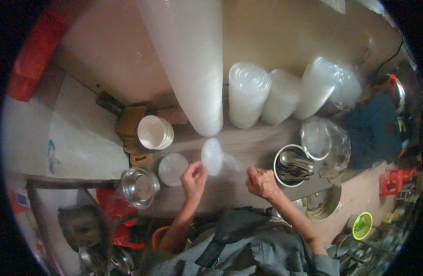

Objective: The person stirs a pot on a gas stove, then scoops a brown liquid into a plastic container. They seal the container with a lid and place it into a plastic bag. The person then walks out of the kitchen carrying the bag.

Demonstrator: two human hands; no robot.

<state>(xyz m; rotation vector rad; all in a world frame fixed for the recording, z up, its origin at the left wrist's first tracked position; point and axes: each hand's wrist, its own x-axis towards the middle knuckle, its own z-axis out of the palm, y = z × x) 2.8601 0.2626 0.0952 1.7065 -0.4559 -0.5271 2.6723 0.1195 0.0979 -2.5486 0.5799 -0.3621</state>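
Note:
My left hand (194,176) pinches the lower edge of a round translucent plastic lid (212,157), which is tilted on edge above the wooden table (225,198). A blurred, clear piece of plastic (232,161) extends to the right of the lid towards my right hand (261,181). The fingers of my right hand are curled together; whether they hold the end of that plastic cannot be told. Left of my left hand lies another round translucent lid or shallow container (173,169). Just right of my right hand stands a white-rimmed container (276,165) with metal spoons (294,162).
Tall stacks of clear plastic containers (246,100) stand along the wall, beside a long translucent stack (208,86). White bowls (155,132) and metal bowls (139,188) are stacked at the left. A clear plastic bag (335,145) lies at the right, near a large metal pot (323,203).

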